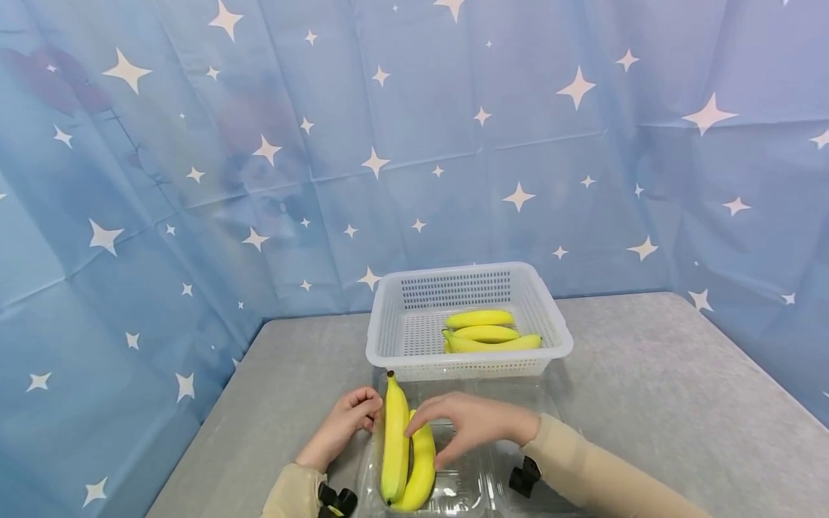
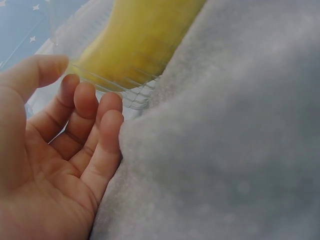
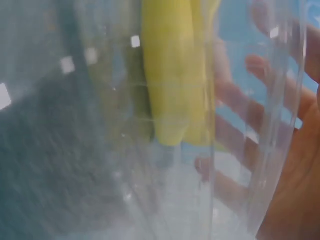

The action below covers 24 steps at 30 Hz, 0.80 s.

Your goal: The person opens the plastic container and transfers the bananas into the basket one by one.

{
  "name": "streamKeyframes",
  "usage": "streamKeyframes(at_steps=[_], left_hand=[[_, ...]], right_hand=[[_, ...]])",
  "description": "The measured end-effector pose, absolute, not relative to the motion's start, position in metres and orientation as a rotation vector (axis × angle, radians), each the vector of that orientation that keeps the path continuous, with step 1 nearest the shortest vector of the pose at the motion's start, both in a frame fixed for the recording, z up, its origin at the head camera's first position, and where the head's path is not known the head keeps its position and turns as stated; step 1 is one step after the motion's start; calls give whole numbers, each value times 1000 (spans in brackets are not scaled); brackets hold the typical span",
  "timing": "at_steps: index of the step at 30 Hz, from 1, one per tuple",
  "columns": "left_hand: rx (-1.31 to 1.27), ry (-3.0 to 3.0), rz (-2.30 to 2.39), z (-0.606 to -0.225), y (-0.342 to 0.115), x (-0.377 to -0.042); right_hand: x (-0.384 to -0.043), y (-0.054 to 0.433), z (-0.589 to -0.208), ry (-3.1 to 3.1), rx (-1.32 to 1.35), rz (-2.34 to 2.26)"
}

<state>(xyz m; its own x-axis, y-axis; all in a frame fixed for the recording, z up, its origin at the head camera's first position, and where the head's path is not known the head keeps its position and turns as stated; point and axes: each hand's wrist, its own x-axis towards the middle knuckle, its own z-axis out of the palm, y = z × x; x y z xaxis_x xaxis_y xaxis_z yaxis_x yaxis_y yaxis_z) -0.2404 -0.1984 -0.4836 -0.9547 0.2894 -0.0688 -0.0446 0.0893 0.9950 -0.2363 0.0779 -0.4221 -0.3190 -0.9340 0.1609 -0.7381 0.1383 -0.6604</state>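
Two yellow bananas (image 1: 396,446) lie lengthwise, side by side, at the left of a clear plastic container (image 1: 461,483). At the container's left edge, my left hand (image 1: 346,426) pinches the rim between thumb and fingertips; the left wrist view shows a banana (image 2: 145,45) just behind the clear wall. My right hand (image 1: 469,421) hovers over the container, fingers spread and loosely bent beside the right-hand banana (image 1: 422,460). Through the clear plastic in the right wrist view, its fingers (image 3: 240,105) appear apart from each other, with nothing gripped.
A white perforated basket (image 1: 382,338) stands behind the container, with several bananas (image 1: 492,344) in its right half. More clear plastic (image 1: 518,392) extends to the right beneath my right forearm. The grey table (image 1: 660,374) meets a blue star-patterned curtain (image 1: 453,194).
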Motion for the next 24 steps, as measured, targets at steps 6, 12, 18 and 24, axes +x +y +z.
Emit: streamKeyframes(at_steps=[6,12,18,24], left_hand=[[237,2129,1944,-484,-198,-241],[226,2120,1951,-484,-201,-242],[226,2109,1944,-482,-202,-240],[224,2104,1937,-481,-199,-239]], right_hand=[[-234,78,-422,2125,-1647,-937],[-236,75,-426,2153,-1699,-887],[-236,71,-431,2212,-1830,-785],[-236,74,-434,2242,-1871,-701]])
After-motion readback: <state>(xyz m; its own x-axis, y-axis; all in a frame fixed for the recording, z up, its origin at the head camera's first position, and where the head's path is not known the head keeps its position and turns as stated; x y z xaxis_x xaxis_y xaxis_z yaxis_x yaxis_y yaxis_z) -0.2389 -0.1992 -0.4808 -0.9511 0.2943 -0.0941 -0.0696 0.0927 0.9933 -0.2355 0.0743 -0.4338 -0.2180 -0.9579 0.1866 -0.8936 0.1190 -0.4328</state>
